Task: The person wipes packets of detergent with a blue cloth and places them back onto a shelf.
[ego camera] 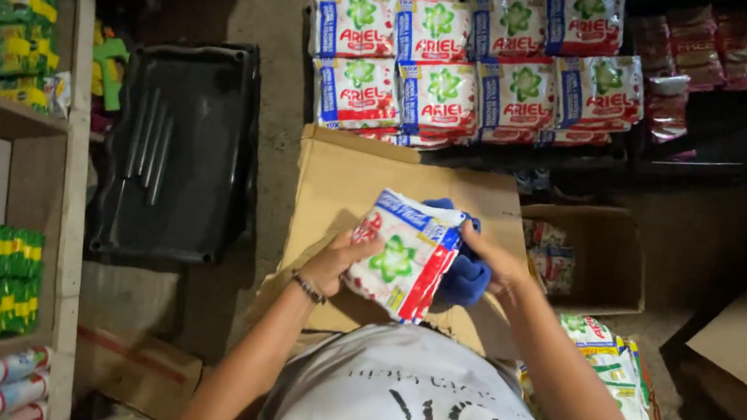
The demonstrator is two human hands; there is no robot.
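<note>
Left hand point(337, 261) grip closed on detergent sachet point(401, 254), right hand point(496, 263) clutching blue cloth point(466, 274) (behind sachet), cardboard box point(340, 175) below

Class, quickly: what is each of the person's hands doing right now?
Left hand: closed on the lower edge of the white detergent packet.
Right hand: fingers on the packet's right edge, with a blue cloth under it.

1. The one camera sits on my head and looks steeply down past my chest.
2. It is near: my left hand point(334, 266) and right hand point(495, 260) fill the middle, over a flat cardboard box point(340, 175).
3. The top edge reaches rows of packets point(479, 60); the left edge catches a wooden shelf point(30, 127).
4. There is no second view to share anything with.
</note>
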